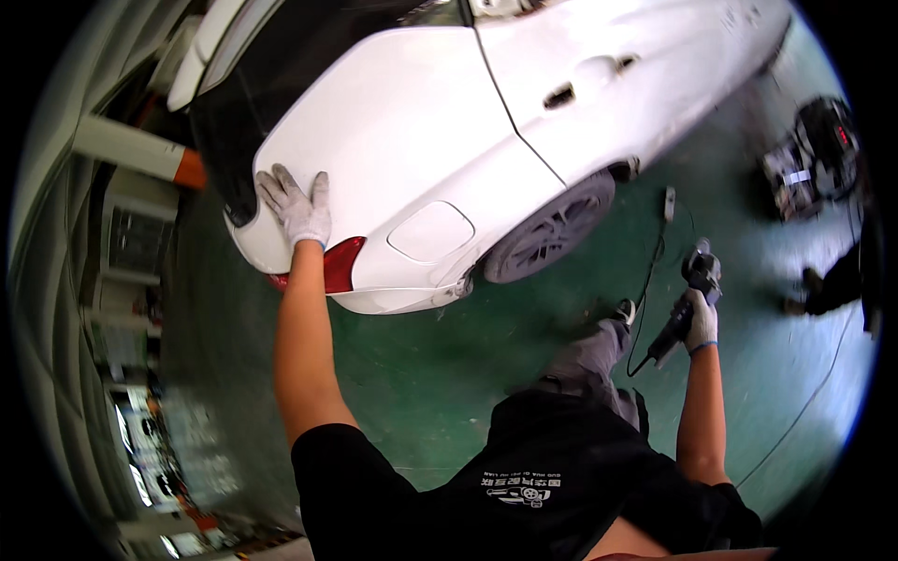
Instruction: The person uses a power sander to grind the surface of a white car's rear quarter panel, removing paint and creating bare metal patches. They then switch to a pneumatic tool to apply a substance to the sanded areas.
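The left hand (297, 208), in a pale, smudged glove, is lying flat against the rear side panel (398, 117) of a white car (496, 154), its thumb and fingers spreading wide and gripping nothing. It is resting just above the red tail light (344, 266), while the fuel flap (431, 231) is sitting to its right, apart from it. The right hand (702, 323), also wearing a pale glove, is closing around a dark power tool (675, 329) and is holding it well apart from the car, out over the green floor (421, 369). The tool's head is pointing away from the person.

A black cord (652, 271) is looping from the tool's lower end and running forward along the floor toward a small pale socket block (669, 203). The car's rear wheel (552, 231) is standing on the floor between the fuel flap and the cord. The person is wearing a black shirt (449, 519) and grey trousers (589, 355). At the far right, a black machine (828, 150) with a red display is standing on the floor, and another person's dark-clothed leg (839, 283) is showing near it. A thin cable (806, 404) is trailing across the floor on that side.
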Motion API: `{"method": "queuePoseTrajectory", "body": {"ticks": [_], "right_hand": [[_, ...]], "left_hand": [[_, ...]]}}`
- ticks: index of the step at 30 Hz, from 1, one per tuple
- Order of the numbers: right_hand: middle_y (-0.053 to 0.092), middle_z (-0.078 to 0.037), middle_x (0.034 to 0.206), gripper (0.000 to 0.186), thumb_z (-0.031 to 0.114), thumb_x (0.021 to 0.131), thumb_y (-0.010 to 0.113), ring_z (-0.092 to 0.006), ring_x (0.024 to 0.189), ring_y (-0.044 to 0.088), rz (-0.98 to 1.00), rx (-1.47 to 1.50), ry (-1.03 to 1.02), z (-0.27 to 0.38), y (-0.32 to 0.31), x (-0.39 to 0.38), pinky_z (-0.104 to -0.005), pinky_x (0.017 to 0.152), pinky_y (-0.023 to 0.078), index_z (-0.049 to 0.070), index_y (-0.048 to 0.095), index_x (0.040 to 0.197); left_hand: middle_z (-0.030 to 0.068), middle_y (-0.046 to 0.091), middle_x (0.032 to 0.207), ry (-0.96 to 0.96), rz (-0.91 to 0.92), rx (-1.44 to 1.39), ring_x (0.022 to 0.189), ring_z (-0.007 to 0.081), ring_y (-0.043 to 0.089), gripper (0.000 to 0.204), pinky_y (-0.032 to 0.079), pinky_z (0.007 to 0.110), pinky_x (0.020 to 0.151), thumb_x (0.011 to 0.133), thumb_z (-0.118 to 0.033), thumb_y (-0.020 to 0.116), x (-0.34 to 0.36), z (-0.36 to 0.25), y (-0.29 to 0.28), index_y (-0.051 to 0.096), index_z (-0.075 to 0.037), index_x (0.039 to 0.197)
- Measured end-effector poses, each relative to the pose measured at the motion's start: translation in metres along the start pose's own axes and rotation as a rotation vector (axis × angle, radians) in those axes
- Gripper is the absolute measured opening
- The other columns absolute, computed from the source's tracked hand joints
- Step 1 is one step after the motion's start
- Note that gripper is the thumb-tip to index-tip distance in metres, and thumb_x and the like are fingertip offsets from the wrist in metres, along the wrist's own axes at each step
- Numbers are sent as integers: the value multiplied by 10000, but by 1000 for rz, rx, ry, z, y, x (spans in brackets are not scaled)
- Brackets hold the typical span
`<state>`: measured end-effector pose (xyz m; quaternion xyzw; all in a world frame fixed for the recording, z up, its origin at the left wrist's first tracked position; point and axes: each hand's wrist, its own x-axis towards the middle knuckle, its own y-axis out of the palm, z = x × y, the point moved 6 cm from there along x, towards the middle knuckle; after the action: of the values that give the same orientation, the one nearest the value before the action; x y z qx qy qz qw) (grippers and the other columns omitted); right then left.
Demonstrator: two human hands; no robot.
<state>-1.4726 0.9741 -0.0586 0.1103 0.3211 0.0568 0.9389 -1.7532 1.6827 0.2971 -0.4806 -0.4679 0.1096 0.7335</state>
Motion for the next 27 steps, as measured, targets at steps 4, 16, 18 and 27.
{"method": "queuePoseTrajectory", "body": {"ticks": [4,16,18,27], "right_hand": [[640,-76,790,266,230,865,724,-209,662,643,-88,-79,40,-68,24,-83,-366,648,559,16,631,993],[735,-76,955,480,323,773,818,-187,847,687,-6,-332,-55,-333,313,-216,-355,813,569,48,707,1151],[760,-123,1034,571,361,736,835,-243,945,724,11,-300,32,-367,363,-234,-386,889,572,31,701,1183],[758,-236,1093,587,398,713,823,-403,1044,731,42,-321,-75,-360,477,-236,-450,939,583,32,704,1156]], "left_hand": [[390,16,1731,47,-92,105,1618,542,-11,1115,45,587,1326,1009,-736,499,-1,-6,18,119,64,1686],[180,305,1753,1144,48,189,1651,347,201,828,39,533,1347,961,-436,628,-2,-7,-1,400,-40,1652],[188,348,1733,1186,10,176,1637,361,240,786,71,544,1340,979,-430,614,-3,-5,0,428,-46,1639],[174,377,1721,1273,-138,90,1628,354,268,718,97,551,1330,1018,-401,581,-11,-4,-3,445,-42,1625]]}}
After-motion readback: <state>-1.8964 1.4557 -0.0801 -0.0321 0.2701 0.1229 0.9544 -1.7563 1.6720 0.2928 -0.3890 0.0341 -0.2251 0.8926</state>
